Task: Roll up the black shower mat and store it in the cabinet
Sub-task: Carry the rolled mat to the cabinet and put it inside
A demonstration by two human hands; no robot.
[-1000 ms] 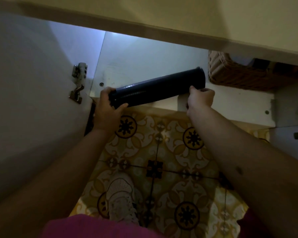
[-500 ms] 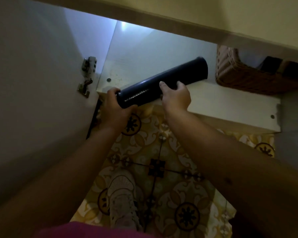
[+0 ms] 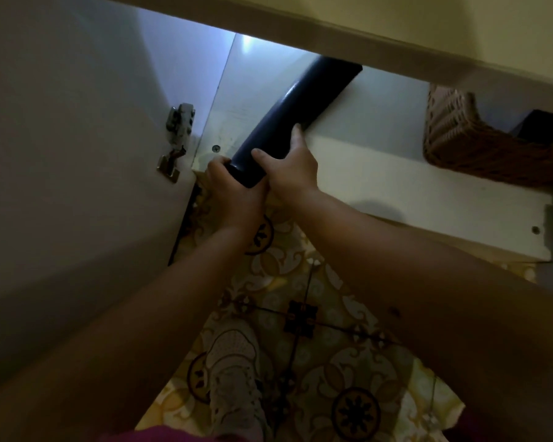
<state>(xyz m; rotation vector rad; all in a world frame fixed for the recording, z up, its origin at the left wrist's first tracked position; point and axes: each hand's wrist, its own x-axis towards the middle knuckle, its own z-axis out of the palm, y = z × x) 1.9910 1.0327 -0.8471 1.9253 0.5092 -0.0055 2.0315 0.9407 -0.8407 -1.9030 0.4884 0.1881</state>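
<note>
The rolled black shower mat (image 3: pixel 296 118) no longer lies crosswise along the front edge of the cabinet shelf (image 3: pixel 428 193); within the last second it has swung round so that it points into the cabinet, its far end now over the shelf near the back left corner, partly tucked under the overhanging top edge, and its near end still out past the shelf's front edge, near the left corner. The right hand (image 3: pixel 292 173) has slid from the mat's far end to the near one, so both hands now sit together there. The left hand (image 3: pixel 229 183) cups the near end from below and to the left, fingers curled round it; the right hand wraps the roll from the right side, thumb across the top and fingers closed on it.

The roll looks tight and has not sprung open (a good sign for sliding it). The wicker basket (image 3: pixel 479 145) stands further right on the same shelf, well apart from the mat, so the left part of the shelf appears free to take it. The open cabinet door (image 3: pixel 77 154) hangs to the left, its hinge (image 3: pixel 176 141) just beside the hands.

My reading is that rolling is finished and storing is nearly done: what remains is to push the mat in lengthwise until its near end clears the front edge, then let go.
</note>
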